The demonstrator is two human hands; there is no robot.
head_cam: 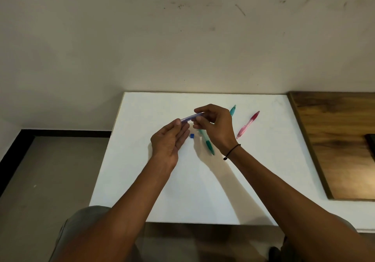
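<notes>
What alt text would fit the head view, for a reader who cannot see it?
Two hands hold a blue pen above a white table, the left hand at one end and the right hand at the other. On the table lie a small blue piece, a green pen, a teal pen partly behind the right hand, and a pink pen.

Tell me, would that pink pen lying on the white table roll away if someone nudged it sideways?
Probably yes: the pink pen looks slim and round-barrelled, lying flat on the smooth white table, so it may roll. Its translucent plastic body suggests it is light and stiff, easy to lift.
</notes>
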